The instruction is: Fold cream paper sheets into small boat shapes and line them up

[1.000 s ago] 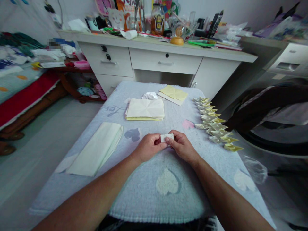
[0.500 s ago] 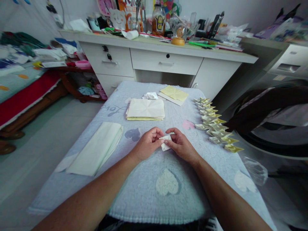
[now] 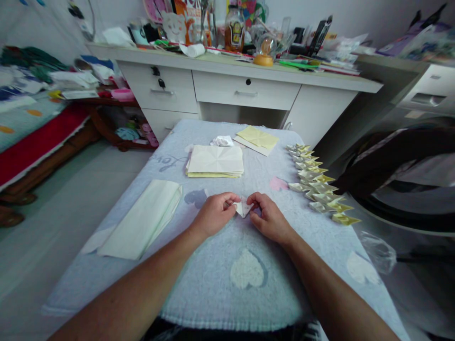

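Observation:
A small piece of folded white paper (image 3: 243, 207) is held between my two hands, low over the cloth-covered table (image 3: 209, 279). My left hand (image 3: 217, 214) pinches its left side between thumb and fingers. On the opposite side, my right hand (image 3: 268, 217) grips the right edge with thumb and fingertips. One corner of the paper points down toward me. Beyond my hands lies a stack of creased white and yellow paper sheets (image 3: 215, 160). Rows of folded paper boats (image 3: 316, 182), white and yellow, stand along the right side.
A long folded pale paper (image 3: 144, 220) lies at the left. Crumpled white paper (image 3: 222, 141) and a yellow sheet on a white one (image 3: 256, 137) are at the back. A white desk (image 3: 245, 94) full of clutter stands behind; a washing machine (image 3: 426, 104) is at the right.
My hands have drawn slightly apart, fingers shifting to the paper's side edges. The paper now shows a downward-pointing, more triangular shape, where before it looked like a small flat square under my thumbs.

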Available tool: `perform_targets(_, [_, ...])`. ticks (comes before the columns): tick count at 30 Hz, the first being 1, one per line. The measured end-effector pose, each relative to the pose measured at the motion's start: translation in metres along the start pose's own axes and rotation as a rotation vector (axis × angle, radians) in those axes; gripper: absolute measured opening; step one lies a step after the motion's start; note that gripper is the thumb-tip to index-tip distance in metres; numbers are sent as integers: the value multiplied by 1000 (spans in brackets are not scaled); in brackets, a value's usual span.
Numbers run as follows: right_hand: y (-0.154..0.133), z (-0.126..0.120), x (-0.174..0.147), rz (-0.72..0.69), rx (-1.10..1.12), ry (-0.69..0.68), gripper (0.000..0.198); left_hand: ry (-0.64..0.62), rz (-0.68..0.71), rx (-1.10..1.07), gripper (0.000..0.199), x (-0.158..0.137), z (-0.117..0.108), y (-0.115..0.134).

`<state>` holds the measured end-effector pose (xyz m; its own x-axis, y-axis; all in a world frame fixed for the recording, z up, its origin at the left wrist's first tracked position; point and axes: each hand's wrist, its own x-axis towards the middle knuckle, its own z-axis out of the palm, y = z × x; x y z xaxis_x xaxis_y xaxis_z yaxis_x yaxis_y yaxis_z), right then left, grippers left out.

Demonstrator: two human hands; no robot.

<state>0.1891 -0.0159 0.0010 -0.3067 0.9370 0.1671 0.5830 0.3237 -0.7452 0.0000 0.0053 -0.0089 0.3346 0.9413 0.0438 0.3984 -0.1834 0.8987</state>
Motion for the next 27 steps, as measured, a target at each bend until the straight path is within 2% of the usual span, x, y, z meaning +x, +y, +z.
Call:
perform_targets(4, [0,0,-2,-29,-185,-38,31,-45,70,216,23,-2,-3,2])
perform_targets(8, [3,2,-2,-23,-264,-66,30,-82,156,450,24,-5,-5,4])
perform_targets(11, [4,2,-3,-11,-308,-53,27,-90,199,539,26,-7,-7,4])
perform_targets(16, [5,0,-3,-25,-316,-66,29,-80,279,547,30,-6,-11,3])
perform_targets(20, [6,0,-2,-41,-310,-91,33,-144,343,522,28,-4,-12,1])
perform_targets(27, [6,-3,-2,-48,-278,-112,24,-181,353,434,23,-1,-13,-3])
